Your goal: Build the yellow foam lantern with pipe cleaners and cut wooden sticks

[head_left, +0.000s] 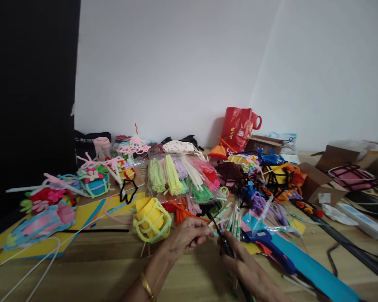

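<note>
My left hand is over the middle of the table, thumb and fingertips pinched together. Something small and pale seems to be at the fingertips, but I cannot make it out. My right hand is closed around a long, slim black tool, whose narrow tip points up and away just right of my left fingertips. Whether it is scissors or pliers is unclear. Beside my left hand stands a small yellow basket with a pale green pipe-cleaner lattice around it. Several patterned paper sticks lie beyond my right hand.
Bundles of coloured pipe cleaners in clear bags lie beyond my hands. A blue glue gun and a blue strip lie to the right. Flower-decked baskets crowd the left. A red bag stands by the wall, near cardboard boxes.
</note>
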Available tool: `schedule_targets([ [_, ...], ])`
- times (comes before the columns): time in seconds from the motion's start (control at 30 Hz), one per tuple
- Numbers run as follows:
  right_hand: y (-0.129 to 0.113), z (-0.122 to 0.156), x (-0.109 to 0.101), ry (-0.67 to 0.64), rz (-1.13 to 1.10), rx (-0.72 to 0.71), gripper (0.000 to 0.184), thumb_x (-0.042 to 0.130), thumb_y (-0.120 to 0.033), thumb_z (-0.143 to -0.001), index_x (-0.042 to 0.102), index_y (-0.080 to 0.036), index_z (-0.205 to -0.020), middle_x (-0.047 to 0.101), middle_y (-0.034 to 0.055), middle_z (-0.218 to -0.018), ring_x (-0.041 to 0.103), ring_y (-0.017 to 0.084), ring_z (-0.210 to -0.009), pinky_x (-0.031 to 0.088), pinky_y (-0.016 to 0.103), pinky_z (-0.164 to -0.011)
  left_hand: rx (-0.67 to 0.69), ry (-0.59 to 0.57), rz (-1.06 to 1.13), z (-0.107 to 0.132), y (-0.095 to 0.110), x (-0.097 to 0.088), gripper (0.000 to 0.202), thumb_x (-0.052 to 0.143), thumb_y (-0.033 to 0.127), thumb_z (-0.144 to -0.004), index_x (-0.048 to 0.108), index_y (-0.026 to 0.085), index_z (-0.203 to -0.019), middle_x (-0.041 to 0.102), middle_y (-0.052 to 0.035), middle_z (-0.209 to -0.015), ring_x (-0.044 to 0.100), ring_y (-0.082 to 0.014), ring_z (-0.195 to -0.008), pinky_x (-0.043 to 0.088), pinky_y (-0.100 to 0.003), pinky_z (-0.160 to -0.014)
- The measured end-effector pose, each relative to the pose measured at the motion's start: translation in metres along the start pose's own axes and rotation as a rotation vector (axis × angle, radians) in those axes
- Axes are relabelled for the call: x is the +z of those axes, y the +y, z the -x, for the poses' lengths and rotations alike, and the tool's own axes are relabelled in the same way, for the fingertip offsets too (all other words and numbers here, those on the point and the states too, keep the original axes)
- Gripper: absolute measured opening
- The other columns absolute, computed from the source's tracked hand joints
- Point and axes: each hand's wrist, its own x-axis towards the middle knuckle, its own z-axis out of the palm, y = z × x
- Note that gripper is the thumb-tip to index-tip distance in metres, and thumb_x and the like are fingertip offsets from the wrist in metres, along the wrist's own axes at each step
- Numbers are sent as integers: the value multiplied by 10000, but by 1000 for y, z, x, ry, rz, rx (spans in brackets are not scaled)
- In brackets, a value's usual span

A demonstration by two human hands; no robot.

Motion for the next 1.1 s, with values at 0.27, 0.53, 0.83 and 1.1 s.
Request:
schedule_targets([
  [0.27, 14, -10, -1, -31, -44, -115, 340, 491, -250, -669, 590, -199, -990, 629, 39, -916, 542, 270, -962, 413, 374, -848, 119, 173, -118, -10, -8, 15, 420, 645, 545, -661, 643, 126, -642, 376, 76, -482, 295, -69, -474, 177, -226, -477],
  [0.53, 0, -2, -4, -41, -96, -54, 252, 510, -289, -630, 575, -190, -852, 543, -5, -751, 502, 184, -733, 391, 284, -647, 129, 162, -162, 2, 5, -2, 494, 625, 595, -690, 713, 109, -698, 290, 97, -416, 222, -60, -427, 132, -230, -449],
  [0.83, 35, -34, -11, -71, -534, -1, 245, 583, -359, -663, 580, -178, -828, 486, -36, -600, 482, 129, -539, 417, 250, -544, 69, 87, -122, 1, 6, -2, 472, 638, 593, -680, 653, 128, -755, 564, 32, -522, 435, -73, -430, 310, -199, -430],
  [1.1, 11, -15, -9, -120, -588, -54, 288, 614, -374, -672, 590, -168, -871, 501, -32, -606, 498, 136, -557, 410, 252, -540, 11, -5, -134, 21, 37, -18, 390, 600, 473, -734, 553, 151, -948, 740, -120, -869, 681, -166, -694, 440, -222, -568],
])
